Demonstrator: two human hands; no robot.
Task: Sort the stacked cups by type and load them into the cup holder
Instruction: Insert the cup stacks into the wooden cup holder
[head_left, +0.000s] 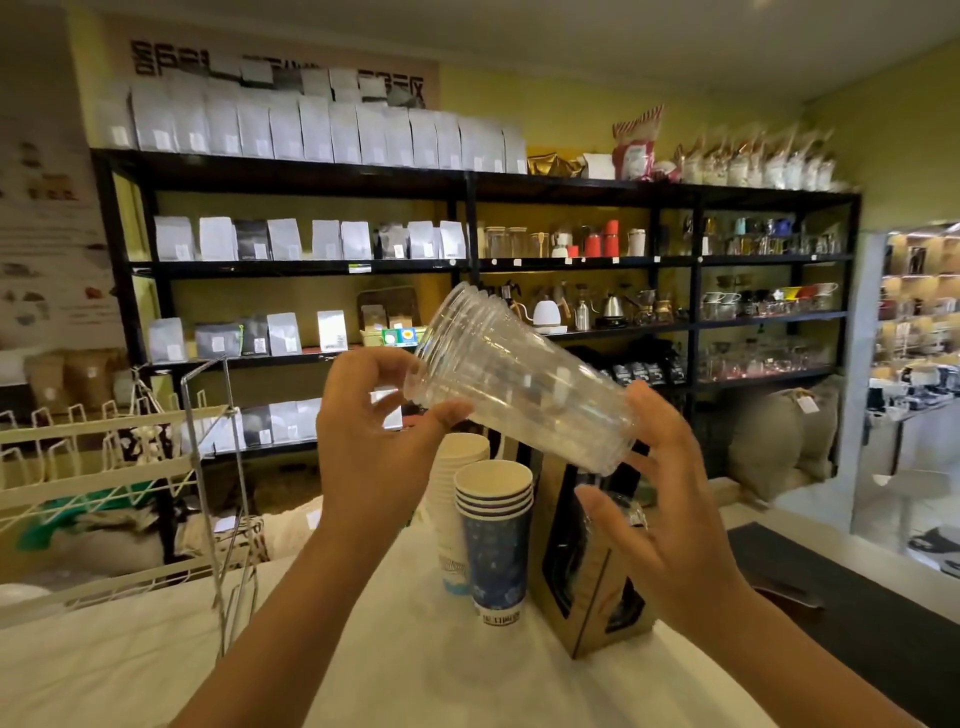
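Note:
A stack of clear plastic cups (514, 379) is held tilted in the air, rims up-left, bases down-right. My left hand (374, 431) pinches the rim end with thumb and fingers. My right hand (660, 483) supports the base end with spread fingers. Below them a stack of blue patterned paper cups (494, 535) stands upright on the white counter (130, 670), with a stack of white paper cups (457, 488) right behind it. A wire cup holder rack (218, 493) stands at the left of the counter.
A brown cardboard box with a window (587, 571) stands right of the paper cups. A black mat (857, 613) covers the counter's right side. Black shelves (467, 270) with bags and kettles fill the wall behind.

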